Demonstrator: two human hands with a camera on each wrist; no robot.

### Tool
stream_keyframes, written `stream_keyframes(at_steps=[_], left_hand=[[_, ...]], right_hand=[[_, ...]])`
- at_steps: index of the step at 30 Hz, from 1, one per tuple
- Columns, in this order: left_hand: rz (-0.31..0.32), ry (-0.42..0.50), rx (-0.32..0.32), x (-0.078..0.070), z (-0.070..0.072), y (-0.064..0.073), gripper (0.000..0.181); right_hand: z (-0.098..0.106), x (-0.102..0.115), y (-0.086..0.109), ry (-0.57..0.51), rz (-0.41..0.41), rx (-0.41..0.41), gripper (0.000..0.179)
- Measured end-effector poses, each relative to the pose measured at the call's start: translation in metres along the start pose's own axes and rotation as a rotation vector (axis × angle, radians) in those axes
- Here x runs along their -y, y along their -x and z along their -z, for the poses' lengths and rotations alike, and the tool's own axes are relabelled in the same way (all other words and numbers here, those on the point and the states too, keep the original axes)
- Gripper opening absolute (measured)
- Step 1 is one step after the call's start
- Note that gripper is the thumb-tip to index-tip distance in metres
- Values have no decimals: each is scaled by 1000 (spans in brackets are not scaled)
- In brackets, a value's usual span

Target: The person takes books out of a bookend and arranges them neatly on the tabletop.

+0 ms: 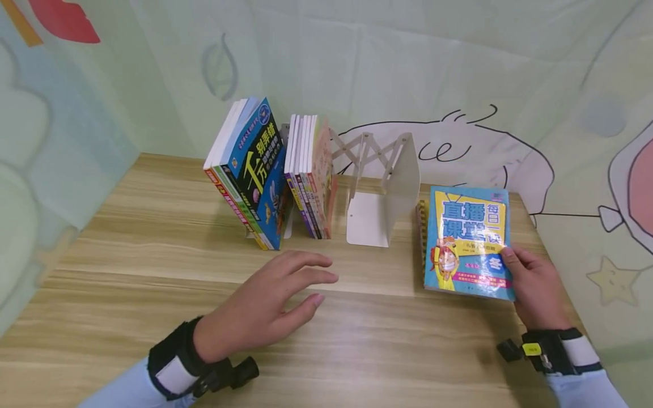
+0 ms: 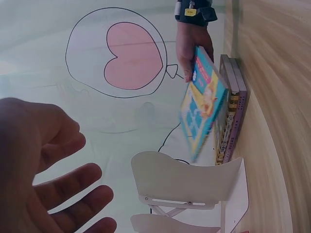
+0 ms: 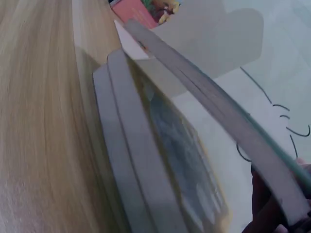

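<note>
"直播课堂", "每日一读" and "冬" on the blue-and-yellow book [image 1: 466, 241], "千万别弄错" on the blue-black book [image 1: 262, 173]

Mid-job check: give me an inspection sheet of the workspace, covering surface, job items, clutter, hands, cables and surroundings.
Surface: wood-grain tabletop.
Job items: blue-and-yellow book, tilted above two lying books; white rack, with leaning books and upright books toward its left.
Clutter: nothing seen.
Hands: right hand grips the blue-and-yellow book; left hand holds nothing, fingers apart.
Cables: nothing seen.
Surroundings: pale wall covering with cartoon drawings.
</note>
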State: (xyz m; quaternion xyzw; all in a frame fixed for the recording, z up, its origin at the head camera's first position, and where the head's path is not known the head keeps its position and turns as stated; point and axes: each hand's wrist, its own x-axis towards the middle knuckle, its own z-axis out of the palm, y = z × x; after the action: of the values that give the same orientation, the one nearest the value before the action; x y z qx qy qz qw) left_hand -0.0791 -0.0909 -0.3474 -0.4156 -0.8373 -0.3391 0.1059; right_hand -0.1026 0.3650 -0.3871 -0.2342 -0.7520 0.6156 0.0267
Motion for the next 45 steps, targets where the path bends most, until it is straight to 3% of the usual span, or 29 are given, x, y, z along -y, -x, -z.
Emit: stream_keyframes(at_steps=[5, 13, 22, 34, 39, 45], left_hand=[[8, 2, 6, 0, 0, 1, 27], [10, -11, 27, 0, 0, 1, 29], [43, -14, 51, 1, -1, 2, 28], [84, -6, 75, 3, -2, 4, 31], [84, -13, 71, 3, -1, 5, 31], [110, -22, 81, 3, 0, 5, 36]], right_hand=[[-1, -7, -13, 164, -52, 34, 76], [-6, -16, -27, 443, -57, 0, 77], [-8, -17, -26, 481, -37, -44, 74], [-5, -19, -21, 635, 90, -75, 71], [-9, -12, -13, 684, 198, -109, 62], [-23, 3, 9, 772, 497, -115, 47]])
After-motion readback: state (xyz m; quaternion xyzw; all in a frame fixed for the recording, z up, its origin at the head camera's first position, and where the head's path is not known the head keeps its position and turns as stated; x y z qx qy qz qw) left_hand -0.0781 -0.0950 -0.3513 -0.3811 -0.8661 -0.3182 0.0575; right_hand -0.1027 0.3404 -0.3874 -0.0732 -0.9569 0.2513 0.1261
